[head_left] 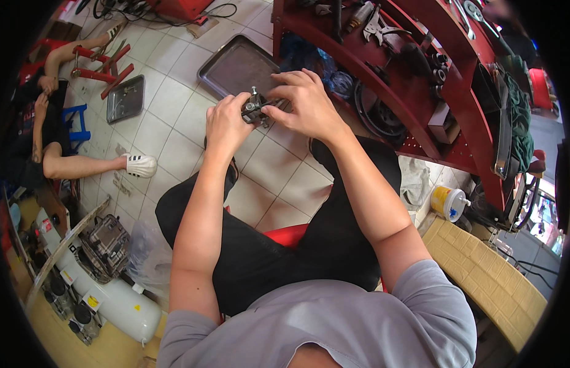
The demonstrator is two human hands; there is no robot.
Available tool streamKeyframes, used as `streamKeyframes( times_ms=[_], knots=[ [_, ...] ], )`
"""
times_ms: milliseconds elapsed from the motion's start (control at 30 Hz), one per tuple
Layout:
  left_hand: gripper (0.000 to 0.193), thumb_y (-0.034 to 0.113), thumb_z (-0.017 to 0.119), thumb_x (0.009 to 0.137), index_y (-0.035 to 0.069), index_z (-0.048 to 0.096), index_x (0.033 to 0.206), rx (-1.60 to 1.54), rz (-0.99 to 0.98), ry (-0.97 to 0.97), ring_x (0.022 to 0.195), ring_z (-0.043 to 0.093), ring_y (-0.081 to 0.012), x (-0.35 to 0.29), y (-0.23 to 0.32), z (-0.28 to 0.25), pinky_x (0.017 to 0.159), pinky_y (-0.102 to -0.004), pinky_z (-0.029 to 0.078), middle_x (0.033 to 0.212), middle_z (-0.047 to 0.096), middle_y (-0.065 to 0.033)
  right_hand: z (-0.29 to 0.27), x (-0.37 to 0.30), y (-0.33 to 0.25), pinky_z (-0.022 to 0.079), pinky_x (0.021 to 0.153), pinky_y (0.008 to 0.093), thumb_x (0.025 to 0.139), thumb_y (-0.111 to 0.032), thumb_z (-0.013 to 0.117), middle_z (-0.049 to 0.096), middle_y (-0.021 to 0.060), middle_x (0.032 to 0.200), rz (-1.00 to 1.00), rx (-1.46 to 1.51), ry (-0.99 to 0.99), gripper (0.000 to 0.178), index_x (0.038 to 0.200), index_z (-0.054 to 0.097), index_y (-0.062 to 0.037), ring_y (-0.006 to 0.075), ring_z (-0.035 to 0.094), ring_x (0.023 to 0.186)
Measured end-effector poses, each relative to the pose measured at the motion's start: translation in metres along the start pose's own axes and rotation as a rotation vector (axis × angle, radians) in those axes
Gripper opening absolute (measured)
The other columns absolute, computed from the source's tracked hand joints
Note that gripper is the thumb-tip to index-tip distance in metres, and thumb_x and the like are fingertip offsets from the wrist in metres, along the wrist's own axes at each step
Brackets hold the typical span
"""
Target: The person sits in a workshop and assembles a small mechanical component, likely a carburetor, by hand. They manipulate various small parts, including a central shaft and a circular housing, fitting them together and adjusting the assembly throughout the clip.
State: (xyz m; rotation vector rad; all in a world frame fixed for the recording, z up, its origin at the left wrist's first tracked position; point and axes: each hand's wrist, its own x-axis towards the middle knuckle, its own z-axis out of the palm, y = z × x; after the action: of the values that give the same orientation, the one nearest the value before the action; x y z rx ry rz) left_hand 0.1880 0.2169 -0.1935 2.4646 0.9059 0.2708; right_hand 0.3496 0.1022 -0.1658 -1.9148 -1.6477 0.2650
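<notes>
Between my hands, over the tiled floor and beyond my knees, is a small dark metal mechanical part (252, 110) with a bolt sticking up from its top. My left hand (227, 122) is closed around its left side. My right hand (306, 107) comes in from the right, thumb and fingers pinched at the part's right edge, where a thin dark piece shows between them. The fingers cover much of the part, so its exact kind does not show. Just past my hands a shallow dark metal tray (236, 64) lies on the floor.
A red tool rack (371, 67) with pliers and metal parts stands at the right. Another person (36, 135) sits at the left near a smaller tray (125, 101) and a red stand (104, 70). A white cylindrical tank (122, 303) lies lower left; a yellow-white tub (447, 202) is at right.
</notes>
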Motion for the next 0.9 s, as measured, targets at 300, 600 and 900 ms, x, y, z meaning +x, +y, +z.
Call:
streamKeyframes(
  times_ms=[300, 600, 900],
  knots=[
    [0.053, 0.018, 0.088, 0.062, 0.013, 0.066, 0.11, -0.018, -0.025, -0.006, 0.096, 0.064, -0.0272, 0.001, -0.004, 0.001, 0.083, -0.0413, 0.043, 0.096, 0.067, -0.0048, 0.0, -0.002, 0.002, 0.034, 0.108, 0.0467, 0.07, -0.033, 0.081, 0.062, 0.0208, 0.125, 0.032, 0.005, 0.044, 0.041, 0.098, 0.073, -0.0038, 0.0344, 0.054, 0.12],
    [0.052, 0.016, 0.087, 0.062, 0.015, 0.066, 0.11, -0.014, -0.009, 0.015, 0.097, 0.064, -0.0274, 0.002, -0.008, 0.003, 0.082, -0.0422, 0.043, 0.093, 0.066, -0.0057, 0.002, -0.003, 0.006, 0.035, 0.108, 0.047, 0.071, -0.033, 0.081, 0.063, 0.0213, 0.124, 0.033, 0.019, -0.023, 0.04, 0.096, 0.074, -0.0028, 0.0357, 0.055, 0.12],
    [0.053, 0.016, 0.086, 0.063, 0.014, 0.066, 0.111, -0.031, -0.043, -0.032, 0.097, 0.064, -0.028, 0.001, -0.006, 0.0, 0.082, -0.042, 0.043, 0.095, 0.067, -0.0062, -0.002, 0.002, 0.007, 0.046, 0.097, 0.0412, 0.074, -0.027, 0.081, 0.063, 0.0223, 0.12, 0.062, 0.135, -0.04, 0.039, 0.101, 0.072, 0.0, 0.0364, 0.058, 0.115]
  ],
)
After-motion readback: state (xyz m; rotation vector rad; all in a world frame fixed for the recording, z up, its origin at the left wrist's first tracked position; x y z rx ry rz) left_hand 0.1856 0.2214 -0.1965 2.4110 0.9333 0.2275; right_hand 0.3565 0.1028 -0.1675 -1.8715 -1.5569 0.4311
